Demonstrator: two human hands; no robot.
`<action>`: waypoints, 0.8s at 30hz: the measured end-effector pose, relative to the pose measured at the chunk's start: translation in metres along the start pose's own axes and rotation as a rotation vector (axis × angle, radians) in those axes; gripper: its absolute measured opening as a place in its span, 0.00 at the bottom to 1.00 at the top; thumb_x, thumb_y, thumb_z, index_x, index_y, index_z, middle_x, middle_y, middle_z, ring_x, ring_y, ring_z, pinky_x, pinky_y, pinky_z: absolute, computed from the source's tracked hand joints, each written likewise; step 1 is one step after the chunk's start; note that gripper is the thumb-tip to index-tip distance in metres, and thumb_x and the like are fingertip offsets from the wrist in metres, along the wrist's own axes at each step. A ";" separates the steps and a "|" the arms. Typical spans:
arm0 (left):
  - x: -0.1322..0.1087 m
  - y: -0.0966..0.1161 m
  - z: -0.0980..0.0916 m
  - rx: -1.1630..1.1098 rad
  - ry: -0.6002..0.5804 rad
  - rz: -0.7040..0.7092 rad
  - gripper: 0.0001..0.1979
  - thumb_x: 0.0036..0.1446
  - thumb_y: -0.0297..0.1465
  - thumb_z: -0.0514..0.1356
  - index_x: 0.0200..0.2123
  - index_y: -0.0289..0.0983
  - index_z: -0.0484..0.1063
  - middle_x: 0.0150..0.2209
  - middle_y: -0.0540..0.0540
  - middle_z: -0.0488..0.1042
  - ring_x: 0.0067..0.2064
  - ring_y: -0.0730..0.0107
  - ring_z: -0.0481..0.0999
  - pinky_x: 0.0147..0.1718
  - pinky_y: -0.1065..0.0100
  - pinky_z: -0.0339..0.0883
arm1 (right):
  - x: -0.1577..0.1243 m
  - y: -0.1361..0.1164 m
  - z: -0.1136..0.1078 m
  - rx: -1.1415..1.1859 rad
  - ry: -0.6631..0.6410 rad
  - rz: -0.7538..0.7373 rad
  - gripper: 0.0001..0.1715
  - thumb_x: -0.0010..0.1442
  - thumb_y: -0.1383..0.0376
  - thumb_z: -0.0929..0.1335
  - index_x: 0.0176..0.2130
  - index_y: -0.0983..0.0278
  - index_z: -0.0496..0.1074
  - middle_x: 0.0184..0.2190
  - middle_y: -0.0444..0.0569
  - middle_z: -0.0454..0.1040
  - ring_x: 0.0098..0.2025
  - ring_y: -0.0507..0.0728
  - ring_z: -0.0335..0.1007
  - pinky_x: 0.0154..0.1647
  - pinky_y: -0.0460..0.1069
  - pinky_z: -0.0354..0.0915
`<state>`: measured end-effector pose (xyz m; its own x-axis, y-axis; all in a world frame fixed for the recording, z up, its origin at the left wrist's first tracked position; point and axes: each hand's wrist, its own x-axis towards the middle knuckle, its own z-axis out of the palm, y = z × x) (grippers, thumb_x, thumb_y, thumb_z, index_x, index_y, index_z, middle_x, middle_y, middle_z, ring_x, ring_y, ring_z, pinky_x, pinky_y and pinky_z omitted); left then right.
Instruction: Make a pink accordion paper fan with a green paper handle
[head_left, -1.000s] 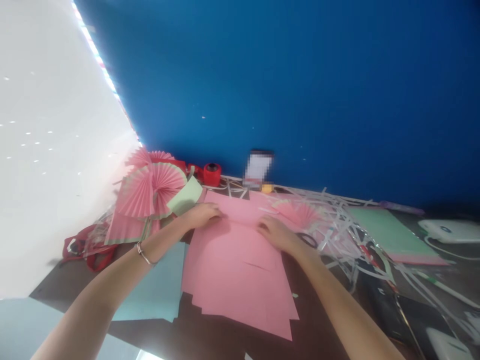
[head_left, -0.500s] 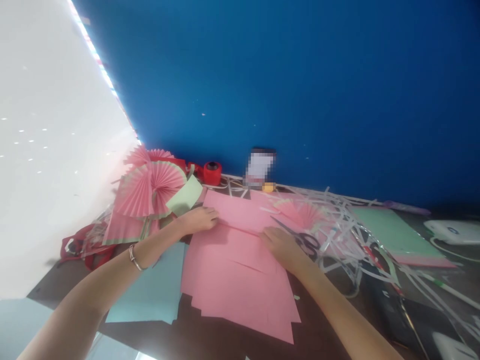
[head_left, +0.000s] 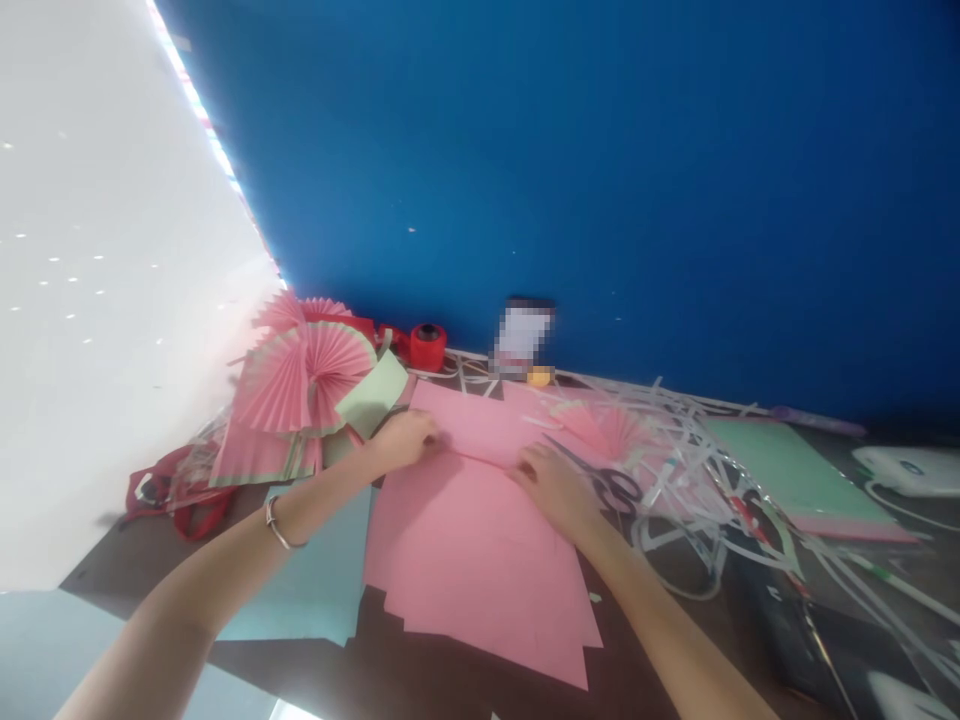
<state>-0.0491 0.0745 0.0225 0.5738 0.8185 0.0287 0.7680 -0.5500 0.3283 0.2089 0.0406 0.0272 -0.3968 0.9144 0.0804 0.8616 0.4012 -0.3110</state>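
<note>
A stack of pink paper sheets (head_left: 480,570) lies on the dark table in front of me. My left hand (head_left: 403,438) rests on the far left part of the top sheet, fingers curled and pressed down on a fold line. My right hand (head_left: 551,482) presses on the same fold farther right, fingers bent onto the paper. Black-handled scissors (head_left: 607,482) lie just right of my right hand. A silver bracelet (head_left: 276,522) sits on my left wrist.
Folded pink paper fans (head_left: 304,385) are piled at the far left, with a red tape roll (head_left: 427,346) behind. A small pink fan (head_left: 604,425) and tangled white paper strips (head_left: 697,470) spread to the right. Light blue sheets (head_left: 315,580) and green sheets (head_left: 780,465) flank the stack.
Both hands have stayed on the fold of the top pink sheet; the right hand shifted slightly left along it, and the raised edge of the sheet now lies flatter.
</note>
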 end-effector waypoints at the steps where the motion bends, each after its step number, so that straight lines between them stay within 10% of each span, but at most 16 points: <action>1: 0.002 -0.003 0.001 -0.101 0.011 -0.044 0.09 0.54 0.31 0.56 0.31 0.35 0.76 0.32 0.45 0.75 0.33 0.69 0.72 0.32 0.70 0.63 | 0.001 0.000 -0.001 0.066 -0.036 0.045 0.06 0.56 0.64 0.65 0.28 0.63 0.68 0.31 0.47 0.71 0.34 0.54 0.66 0.33 0.47 0.58; 5: 0.005 -0.009 0.002 -0.458 -0.043 -0.166 0.11 0.45 0.34 0.63 0.32 0.34 0.75 0.32 0.46 0.77 0.31 0.69 0.73 0.29 0.72 0.64 | 0.003 0.001 -0.003 0.174 -0.133 0.093 0.04 0.52 0.64 0.66 0.30 0.63 0.69 0.32 0.47 0.72 0.37 0.55 0.67 0.35 0.47 0.58; 24: -0.003 0.017 -0.003 -0.810 -0.003 -0.166 0.09 0.45 0.33 0.64 0.27 0.32 0.76 0.29 0.43 0.78 0.31 0.68 0.75 0.30 0.71 0.66 | -0.002 -0.032 -0.015 0.158 -0.091 0.022 0.15 0.60 0.63 0.60 0.37 0.61 0.75 0.38 0.49 0.77 0.40 0.57 0.71 0.39 0.50 0.61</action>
<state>-0.0385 0.0630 0.0314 0.4727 0.8774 -0.0818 0.4001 -0.1309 0.9071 0.1869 0.0266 0.0510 -0.4117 0.9112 -0.0115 0.8127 0.3614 -0.4570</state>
